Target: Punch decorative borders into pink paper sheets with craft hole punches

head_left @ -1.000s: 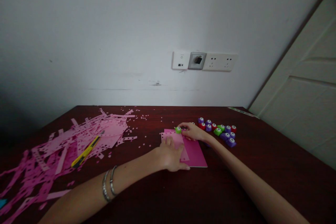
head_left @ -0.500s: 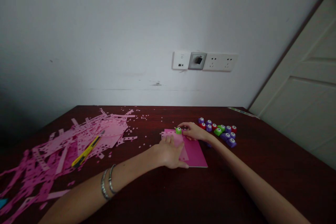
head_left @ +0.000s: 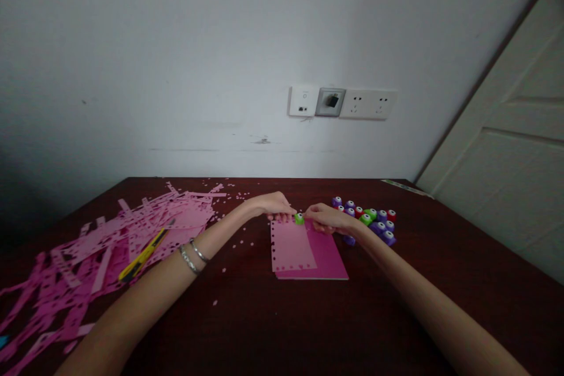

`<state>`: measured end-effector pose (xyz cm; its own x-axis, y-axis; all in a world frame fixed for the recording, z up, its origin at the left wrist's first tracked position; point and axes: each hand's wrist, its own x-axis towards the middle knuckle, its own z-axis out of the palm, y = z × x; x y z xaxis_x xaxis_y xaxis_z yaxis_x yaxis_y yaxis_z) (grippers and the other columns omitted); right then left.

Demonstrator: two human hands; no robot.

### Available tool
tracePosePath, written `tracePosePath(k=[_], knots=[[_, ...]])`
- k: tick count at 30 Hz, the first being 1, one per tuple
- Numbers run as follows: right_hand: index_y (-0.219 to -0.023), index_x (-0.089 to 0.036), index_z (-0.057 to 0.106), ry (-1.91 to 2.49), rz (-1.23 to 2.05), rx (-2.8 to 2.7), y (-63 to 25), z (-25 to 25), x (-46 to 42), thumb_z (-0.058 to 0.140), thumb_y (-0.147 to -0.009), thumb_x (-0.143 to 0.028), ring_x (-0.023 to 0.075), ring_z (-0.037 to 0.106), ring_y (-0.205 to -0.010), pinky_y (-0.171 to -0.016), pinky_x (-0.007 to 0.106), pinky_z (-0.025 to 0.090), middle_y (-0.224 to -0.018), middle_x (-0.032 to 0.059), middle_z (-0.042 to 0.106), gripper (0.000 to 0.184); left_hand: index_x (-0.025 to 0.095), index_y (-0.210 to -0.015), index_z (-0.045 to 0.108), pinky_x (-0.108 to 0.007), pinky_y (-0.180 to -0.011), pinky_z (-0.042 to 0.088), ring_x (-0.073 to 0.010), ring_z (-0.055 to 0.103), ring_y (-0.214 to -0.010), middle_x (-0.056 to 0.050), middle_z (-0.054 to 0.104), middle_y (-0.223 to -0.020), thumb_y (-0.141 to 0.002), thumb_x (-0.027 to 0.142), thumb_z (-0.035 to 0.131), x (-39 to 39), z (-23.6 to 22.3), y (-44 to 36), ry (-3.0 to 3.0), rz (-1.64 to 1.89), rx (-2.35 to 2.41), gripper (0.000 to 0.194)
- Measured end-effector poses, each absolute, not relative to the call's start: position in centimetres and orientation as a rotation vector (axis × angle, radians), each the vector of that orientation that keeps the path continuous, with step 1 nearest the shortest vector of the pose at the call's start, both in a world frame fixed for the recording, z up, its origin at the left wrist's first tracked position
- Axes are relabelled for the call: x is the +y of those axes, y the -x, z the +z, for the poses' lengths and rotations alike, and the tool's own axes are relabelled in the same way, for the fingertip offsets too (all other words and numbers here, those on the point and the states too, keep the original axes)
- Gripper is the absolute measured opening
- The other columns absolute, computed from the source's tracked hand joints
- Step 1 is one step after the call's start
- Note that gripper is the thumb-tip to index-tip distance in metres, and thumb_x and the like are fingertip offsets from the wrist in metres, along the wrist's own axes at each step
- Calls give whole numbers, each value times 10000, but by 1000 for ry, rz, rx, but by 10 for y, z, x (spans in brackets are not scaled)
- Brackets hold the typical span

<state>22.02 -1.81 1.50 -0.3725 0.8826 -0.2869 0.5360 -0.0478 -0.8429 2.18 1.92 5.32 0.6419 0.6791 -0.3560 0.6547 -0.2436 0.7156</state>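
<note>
A light pink sheet of paper (head_left: pixel 293 247) with holes punched along its left and bottom edges lies over a darker pink pad of paper (head_left: pixel 332 261). At the sheet's top edge sits a small green craft punch (head_left: pixel 299 219). My left hand (head_left: pixel 275 205) is closed at the sheet's top left corner, fingers curled at the edge and the index fingertip against the punch. On the other side, my right hand (head_left: pixel 328 217) pinches the punch with thumb and finger; its other fingers are curled over the darker pad.
Several purple, red and green craft punches (head_left: pixel 378 227) cluster to the right. Punched pink paper strips (head_left: pixel 101 247) pile up on the left, with a yellow utility knife (head_left: pixel 143 255) on them. Tiny paper cutouts are scattered on the dark wooden table (head_left: pixel 247 329). A ruler-like strip (head_left: pixel 408 188) lies at the back right.
My left hand has lifted from the middle of the light pink sheet and moved up to its top edge beside the green punch. My right hand stays at the punch.
</note>
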Motion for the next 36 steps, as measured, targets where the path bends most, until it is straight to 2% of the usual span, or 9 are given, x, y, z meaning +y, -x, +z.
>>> tracePosePath(k=[9, 19, 27, 36], knots=[[-544, -176, 412, 1553, 1506, -1841, -220, 22, -15, 443, -813, -300, 27, 266, -277, -294, 172, 168, -365, -65, 379, 297, 131, -643, 642, -220, -459, 278, -66, 418, -505, -11, 539, -616, -614, 461, 694, 49, 42, -34, -1756, -103, 998, 336], [-557, -173, 416, 1472, 1675, -1782, -222, 18, -3, 473, -788, -274, 19, 238, -288, -297, 162, 142, -376, -79, 378, 259, 141, -551, 614, -221, -425, 260, -53, 341, -462, -35, 550, -632, -525, 464, 760, 71, 30, -43, -1706, -277, 919, 356], [-486, -183, 359, 1379, 1942, -1722, -227, 11, 11, 472, -782, -280, 15, 174, -298, -295, 155, 116, -367, -95, 287, 331, 153, -550, 639, -206, -394, 228, -53, 255, -432, -39, 525, -600, -602, 368, 684, 80, 32, -58, -1700, -498, 922, 227], [-499, -183, 372, 1312, 2031, -1693, -230, 3, 14, 490, -786, -283, 12, 179, -273, -272, 140, 118, -354, -99, 298, 325, 134, -606, 642, -235, -448, 324, -105, 418, -500, -62, 541, -608, -647, 325, 593, 71, 30, -59, -1764, -493, 1031, 201]])
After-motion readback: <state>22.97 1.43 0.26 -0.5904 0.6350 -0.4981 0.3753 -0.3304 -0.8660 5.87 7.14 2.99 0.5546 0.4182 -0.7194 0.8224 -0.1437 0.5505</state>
